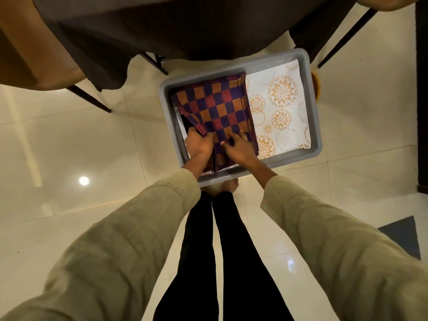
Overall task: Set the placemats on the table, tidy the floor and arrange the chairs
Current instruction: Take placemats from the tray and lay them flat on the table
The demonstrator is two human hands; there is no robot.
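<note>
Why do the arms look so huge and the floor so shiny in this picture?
Head view: the wide-angle lens stretches the sleeves near the frame edge; the glossy floor mirrors a ceiling lamp as a bright spot; the dark tablecloth loses detail in shadow; the checked placemat is sharp.

What you can't make out from up here

Your left hand (199, 144) and right hand (238, 148) cover the near edge of the checked placemat (217, 107), so each grip's fingertips are partly buried in the fold. That mat hides most of the layers beneath it in the grey tray (316, 126), and the floral placemat (280, 112) shows only its right part. The top edge cuts off the cloth-covered surface (185, 26) and both chairs (34, 61). Your feet are mostly under the tray.
</note>
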